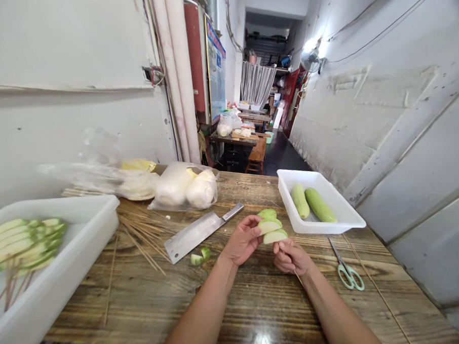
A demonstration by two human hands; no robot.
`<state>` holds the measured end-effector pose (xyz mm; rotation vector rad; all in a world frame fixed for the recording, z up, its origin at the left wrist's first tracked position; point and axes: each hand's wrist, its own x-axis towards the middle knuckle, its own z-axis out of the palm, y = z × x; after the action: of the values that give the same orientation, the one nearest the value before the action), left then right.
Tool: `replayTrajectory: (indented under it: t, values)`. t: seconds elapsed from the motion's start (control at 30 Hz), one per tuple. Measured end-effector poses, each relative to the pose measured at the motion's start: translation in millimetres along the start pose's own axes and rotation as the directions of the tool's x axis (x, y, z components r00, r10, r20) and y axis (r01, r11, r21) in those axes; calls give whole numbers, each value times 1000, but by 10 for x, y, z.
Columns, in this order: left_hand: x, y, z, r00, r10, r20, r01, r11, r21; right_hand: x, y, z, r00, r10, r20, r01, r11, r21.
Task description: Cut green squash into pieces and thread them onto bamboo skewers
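Note:
My left hand (pixel 243 241) pinches pale green zucchini slices (pixel 270 226) in front of me, above the wooden table. Close on their right, my right hand (pixel 291 256) is closed around a thin wooden skewer (pixel 298 278), whose lower end shows below the fist. The tip of the skewer is hidden by the fingers and slices. To the left of my hands lies a cleaver (pixel 203 231), its handle pointing away to the right. Small zucchini end pieces (pixel 200 256) rest below its blade.
A white tub (pixel 321 179) at right holds two whole zucchini. Scissors (pixel 348 271) lie near it. At left, another white tub (pixel 85 234) holds skewered slices, beside loose skewers (pixel 141 231). Bagged white vegetables (pixel 186 186) sit along the table's far edge.

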<state>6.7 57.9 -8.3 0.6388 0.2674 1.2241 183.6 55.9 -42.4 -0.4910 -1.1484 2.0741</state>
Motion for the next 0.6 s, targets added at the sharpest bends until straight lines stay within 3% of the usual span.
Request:
replayTrajectory:
  t: [0.13, 0.2, 0.23, 0.3, 0.4, 0.5, 0.6]
  values:
    - [31, -4, -26, 1000, -1, -8, 1, 1000, -27, -3, -36, 110, 1000, -13, -10, 13, 1000, -28]
    - [65, -15, -38, 996, -13, -85, 8, 998, -57, 24, -32, 204, 992, -75, -105, 65, 994, -93]
    - [82, -25, -39, 991, -32, -131, 22, 997, -76, 44, -19, 253, 974, -135, -182, 108, 982, -153]
    - [104, -57, -29, 980, -76, -184, 57, 993, -107, 89, 30, 341, 896, -288, -336, 171, 925, -338]
    - [101, -125, 18, 987, -77, -140, 67, 995, -78, 147, 144, 400, 774, -471, -424, 134, 775, -618]
    - [87, -199, 52, 989, -18, -144, 23, 999, 31, 182, 259, 380, 746, -527, -406, 78, 675, -733]
    - [97, -260, 33, 973, -19, -229, 43, 994, 99, 205, 328, 356, 749, -523, -407, 69, 672, -737]
